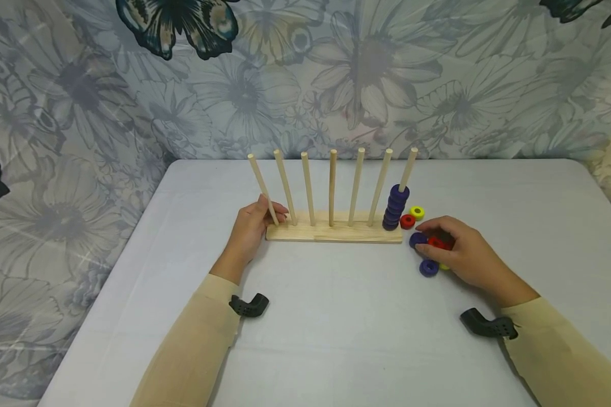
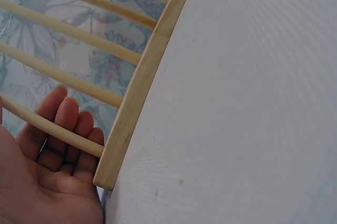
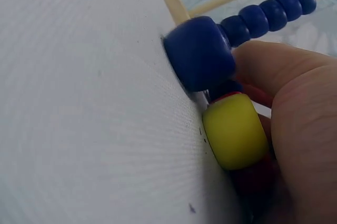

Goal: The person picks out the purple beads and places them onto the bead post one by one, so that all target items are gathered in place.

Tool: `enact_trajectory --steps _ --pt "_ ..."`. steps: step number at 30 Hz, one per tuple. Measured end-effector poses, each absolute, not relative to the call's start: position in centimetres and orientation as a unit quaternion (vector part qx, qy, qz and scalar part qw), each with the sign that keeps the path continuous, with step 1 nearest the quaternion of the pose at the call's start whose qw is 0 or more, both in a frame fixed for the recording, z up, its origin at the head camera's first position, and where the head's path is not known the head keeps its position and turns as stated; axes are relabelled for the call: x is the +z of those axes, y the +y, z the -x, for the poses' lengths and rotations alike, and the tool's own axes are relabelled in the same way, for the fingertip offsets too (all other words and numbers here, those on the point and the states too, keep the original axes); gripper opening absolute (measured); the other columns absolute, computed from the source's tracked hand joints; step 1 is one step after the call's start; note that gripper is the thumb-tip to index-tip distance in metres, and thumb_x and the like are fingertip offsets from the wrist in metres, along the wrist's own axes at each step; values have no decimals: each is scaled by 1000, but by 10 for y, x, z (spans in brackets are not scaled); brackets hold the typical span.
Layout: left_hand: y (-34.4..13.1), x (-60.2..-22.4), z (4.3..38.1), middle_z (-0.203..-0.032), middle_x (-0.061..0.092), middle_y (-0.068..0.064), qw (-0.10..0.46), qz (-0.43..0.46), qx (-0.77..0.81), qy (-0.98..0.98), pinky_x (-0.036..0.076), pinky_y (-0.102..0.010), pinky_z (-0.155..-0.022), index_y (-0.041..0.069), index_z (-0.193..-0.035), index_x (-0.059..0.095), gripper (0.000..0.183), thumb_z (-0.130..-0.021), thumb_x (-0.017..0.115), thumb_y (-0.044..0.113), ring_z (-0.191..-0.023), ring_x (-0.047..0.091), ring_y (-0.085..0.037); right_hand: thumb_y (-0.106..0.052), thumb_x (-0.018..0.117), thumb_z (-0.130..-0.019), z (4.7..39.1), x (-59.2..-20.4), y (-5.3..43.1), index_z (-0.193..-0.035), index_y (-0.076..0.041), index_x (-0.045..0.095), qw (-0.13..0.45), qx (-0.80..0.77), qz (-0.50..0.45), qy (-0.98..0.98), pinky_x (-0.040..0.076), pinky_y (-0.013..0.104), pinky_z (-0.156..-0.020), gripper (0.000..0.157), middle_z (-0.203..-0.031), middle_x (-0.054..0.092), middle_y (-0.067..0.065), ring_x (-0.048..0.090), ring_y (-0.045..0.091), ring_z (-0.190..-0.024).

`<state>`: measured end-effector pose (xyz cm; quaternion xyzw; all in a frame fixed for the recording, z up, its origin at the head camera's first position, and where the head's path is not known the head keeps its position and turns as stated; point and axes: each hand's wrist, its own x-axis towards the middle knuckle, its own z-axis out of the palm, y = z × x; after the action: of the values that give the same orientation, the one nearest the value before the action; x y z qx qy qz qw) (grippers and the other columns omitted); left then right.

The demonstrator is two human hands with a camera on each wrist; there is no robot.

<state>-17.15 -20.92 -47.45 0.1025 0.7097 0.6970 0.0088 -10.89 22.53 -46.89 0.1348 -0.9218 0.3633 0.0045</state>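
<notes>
A wooden peg stand [image 1: 332,233] with a row of upright pegs is on the white table. My left hand [image 1: 254,220] is at its left end, fingers curled behind the end peg [image 2: 63,132]. Blue rings [image 1: 396,207] are stacked on the rightmost peg. Beside that end, my right hand [image 1: 460,251] pinches a blue ring [image 1: 417,240] between thumb and forefinger. Under its curved fingers lies a red ring [image 1: 438,243]. Close to the thumb are another blue ring [image 3: 200,53] and a yellow ring [image 3: 235,132], partly hidden in the head view.
A second red ring [image 1: 407,221] and a second yellow ring [image 1: 416,213] lie by the stand's right end. Behind the table [image 1: 336,339] hangs a floral cloth [image 1: 305,85]. A black wrist mount [image 1: 249,305] sits on the left sleeve, with another [image 1: 489,325] on the right.
</notes>
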Motion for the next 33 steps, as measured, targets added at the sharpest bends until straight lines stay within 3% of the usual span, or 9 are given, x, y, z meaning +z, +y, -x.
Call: enact_trajectory --steps 9,20,33 --pt "-209 -475 173 -92 71 -9 9 -102 697 709 54 -34 -97 -12 -107 75 98 -95 50 82 -99 70 -23 -16 84 -100 109 -468 228 -129 -4 72 23 376 -136 -916 43 16 -85 34 -124 69 17 60 34 -110" --pt "-210 -476 172 -93 71 -10 11 -104 700 706 54 -34 -98 -12 -107 75 96 -96 50 80 -99 70 -23 1 81 -97 108 -469 227 -126 0 70 92 394 -148 -902 45 6 -81 31 -116 68 12 60 9 -96" --pt "-209 -476 171 -93 71 -9 8 -109 703 703 54 -33 -96 -11 -107 75 93 -99 49 78 -99 70 -23 8 82 -94 107 -466 228 -126 2 71 127 415 -163 -886 46 7 -88 34 -115 68 10 62 7 -100"
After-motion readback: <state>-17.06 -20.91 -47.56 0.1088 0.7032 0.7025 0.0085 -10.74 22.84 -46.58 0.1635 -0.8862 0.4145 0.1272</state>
